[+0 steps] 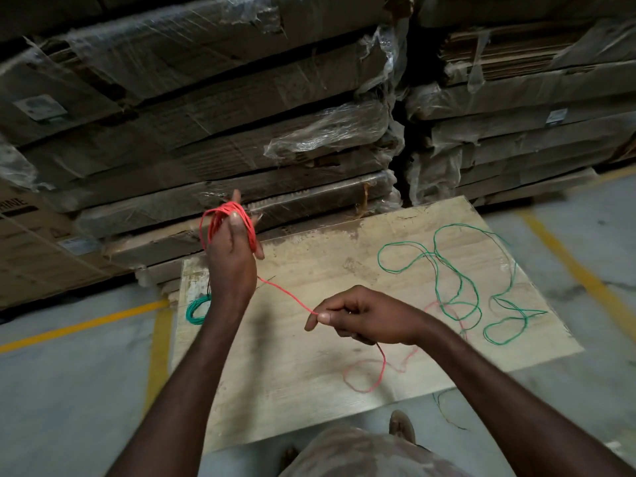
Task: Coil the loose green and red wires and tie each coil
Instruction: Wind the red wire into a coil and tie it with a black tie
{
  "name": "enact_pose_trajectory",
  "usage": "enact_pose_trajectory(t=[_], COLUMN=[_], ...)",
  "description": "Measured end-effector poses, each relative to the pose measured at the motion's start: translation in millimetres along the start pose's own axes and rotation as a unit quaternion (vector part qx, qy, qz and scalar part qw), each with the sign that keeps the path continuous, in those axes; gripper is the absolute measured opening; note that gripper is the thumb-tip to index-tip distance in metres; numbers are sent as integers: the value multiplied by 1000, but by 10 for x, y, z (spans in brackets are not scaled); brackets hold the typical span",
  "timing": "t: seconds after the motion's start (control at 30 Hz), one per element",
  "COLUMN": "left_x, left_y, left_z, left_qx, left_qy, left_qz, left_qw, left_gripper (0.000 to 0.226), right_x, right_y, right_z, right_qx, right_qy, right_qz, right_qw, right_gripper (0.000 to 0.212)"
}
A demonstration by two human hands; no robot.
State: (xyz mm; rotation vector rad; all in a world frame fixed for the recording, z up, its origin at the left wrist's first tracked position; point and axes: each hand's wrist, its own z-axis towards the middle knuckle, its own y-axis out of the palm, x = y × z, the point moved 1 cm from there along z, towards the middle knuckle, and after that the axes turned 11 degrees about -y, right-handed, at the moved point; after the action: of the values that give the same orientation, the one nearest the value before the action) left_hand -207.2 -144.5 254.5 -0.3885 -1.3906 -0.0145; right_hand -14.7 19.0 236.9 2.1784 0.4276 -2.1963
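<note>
Head view: left hand [231, 256] wears the red coil [229, 223]; right hand [361, 316] pinches its tail taut for winding

Views: one, head-worn, wide-angle.
Position: above the board [296, 366], at the person's head.
Facing: forward and steeply down; own legs at the bottom edge, stacked boxes [241, 139] across the top.
Nearness: close; both forearms reach in from the bottom, left hand [232, 249] and right hand [361, 316] mid-frame.
Shared: nothing, single view.
</note>
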Motion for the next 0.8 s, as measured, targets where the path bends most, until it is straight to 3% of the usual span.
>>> enact_pose_trajectory(t=[0.17, 0.37, 0.47, 0.63, 0.8], left_x=[-694, -1006, -857, -562, -215], left_y=[-181, -395, -336, -132, -78], left_z=[-29, -299, -585, -1196, -1496], left_qx=[-51, -171, -269, -401, -371], left_qy=[-11, -43, -128, -229, -264], left_qz=[269, 374, 220, -30, -259], left_qw=[962, 911, 929, 886, 852], left_gripper=[54, 45, 40, 52, 50], right_x=[-235, -527, -590, -366, 130], right_y=[-378, -771, -995, -1246, -1240], right_z=[-148, -206, -91, 193, 319], right_qx=[21, 59, 179, 291, 302], right_qy=[-15, -32, -67, -86, -58], right_qz=[-3, -74, -128, -182, -198], right_qw=[1000, 995, 973, 935, 931], right_gripper=[22, 19, 18, 17, 13])
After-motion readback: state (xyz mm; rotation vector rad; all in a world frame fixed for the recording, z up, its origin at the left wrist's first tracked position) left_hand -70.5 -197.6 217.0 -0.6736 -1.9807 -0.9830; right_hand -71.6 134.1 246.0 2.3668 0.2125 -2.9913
